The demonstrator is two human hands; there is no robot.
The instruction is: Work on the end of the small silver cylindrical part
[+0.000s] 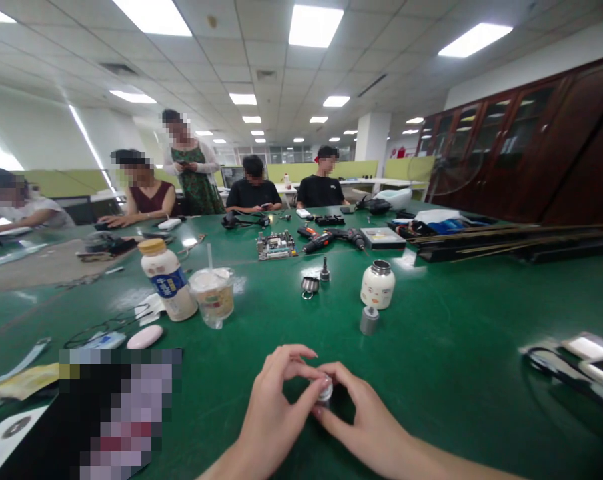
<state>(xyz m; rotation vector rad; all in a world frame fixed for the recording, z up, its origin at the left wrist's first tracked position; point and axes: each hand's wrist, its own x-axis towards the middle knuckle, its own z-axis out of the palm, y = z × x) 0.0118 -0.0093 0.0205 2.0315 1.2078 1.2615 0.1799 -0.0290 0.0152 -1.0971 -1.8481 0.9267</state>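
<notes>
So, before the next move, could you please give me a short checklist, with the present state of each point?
1. Left hand and right hand both at the small silver piece: ok, they meet around it.
2. Firmness of the grip: cannot tell, the hands partly hide the piece.
3. White flask upright: ok, it stands beyond the hands.
4. White flask covered: not ok, its mouth is bare.
5. Grey cylinder upright: ok, it stands on the near side of the flask.
6. Drink cup upright: ok, it stands to the left, apart from both hands.
</notes>
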